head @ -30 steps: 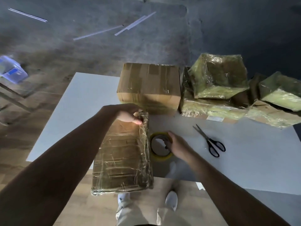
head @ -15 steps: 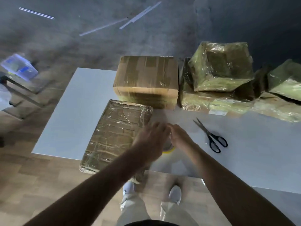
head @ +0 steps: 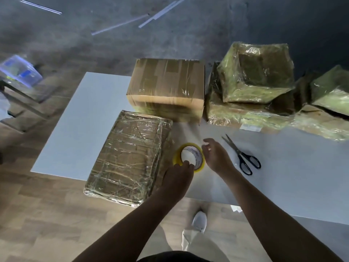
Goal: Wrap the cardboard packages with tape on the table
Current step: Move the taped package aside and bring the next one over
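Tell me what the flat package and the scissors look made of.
Flat package: brown cardboard under glossy clear tape or film, shown by wrinkled highlights. Scissors: thin grey blades, likely steel; matte black handles, probably plastic.

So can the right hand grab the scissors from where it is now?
Probably yes. The right hand is open and holds nothing. The scissors lie flat on the table just to its right, with nothing between them.

The tape roll [head: 188,157] is yellow with a white core. The scissors [head: 243,155] have black handles. The desk [head: 90,118] is white, the flat package [head: 128,157] brown.
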### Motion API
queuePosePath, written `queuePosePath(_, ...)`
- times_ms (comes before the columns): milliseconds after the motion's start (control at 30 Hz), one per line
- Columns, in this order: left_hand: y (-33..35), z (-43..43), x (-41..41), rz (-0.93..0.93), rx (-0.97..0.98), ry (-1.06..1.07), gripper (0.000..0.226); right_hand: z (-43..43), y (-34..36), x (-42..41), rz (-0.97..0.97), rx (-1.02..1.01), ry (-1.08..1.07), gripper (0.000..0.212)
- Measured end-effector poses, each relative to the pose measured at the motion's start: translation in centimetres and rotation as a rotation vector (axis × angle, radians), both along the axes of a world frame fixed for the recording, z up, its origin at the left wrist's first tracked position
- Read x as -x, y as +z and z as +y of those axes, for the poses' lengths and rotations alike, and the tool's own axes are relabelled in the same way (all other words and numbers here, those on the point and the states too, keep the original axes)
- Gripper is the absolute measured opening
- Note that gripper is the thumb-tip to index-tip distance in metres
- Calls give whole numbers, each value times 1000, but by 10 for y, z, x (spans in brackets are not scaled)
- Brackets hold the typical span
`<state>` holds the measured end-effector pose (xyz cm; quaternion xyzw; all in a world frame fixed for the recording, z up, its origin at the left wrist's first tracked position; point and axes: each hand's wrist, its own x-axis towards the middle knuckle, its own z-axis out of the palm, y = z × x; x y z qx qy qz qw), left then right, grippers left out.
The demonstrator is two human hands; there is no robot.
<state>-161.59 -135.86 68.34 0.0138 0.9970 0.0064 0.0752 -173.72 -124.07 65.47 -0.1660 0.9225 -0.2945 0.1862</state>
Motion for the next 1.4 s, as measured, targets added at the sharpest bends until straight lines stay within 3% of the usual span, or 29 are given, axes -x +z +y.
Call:
queuePosePath(167, -1, 3, 0, 86, -80, -46, 19, 47, 5, 6, -45, -138, -149, 36)
queuePosePath(267, -4, 3, 3, 132, -149, -41, 24, 56, 6, 9, 21, -162, -191, 37)
queuePosePath(400, -24, -1, 4, 140, -262, -17, 26, 73, 10, 11, 132, -377, -243, 32)
queuePosePath(500, -45, -2, 6, 158, -401, 5, 26, 90, 3, 11, 64, -480, -250, 34)
queuePosePath(833, -28, 1, 10, 150, -324, -7, 18, 82, -8, 11, -14, -619, -206, 31)
queuePosePath(1033, -14, 0, 8, 128, -235, 31, 25, 63, -5, 10, -145, -526, -146, 30)
queuePosePath(1200, -20, -1, 5, 118, -291, 23, 21, 50, 24, 20, -217, -310, -20, 4)
queuePosePath(1400, -22, -3, 3, 154, -281, -7, 12, 19, 71, 19, -154, -147, 96, 14)
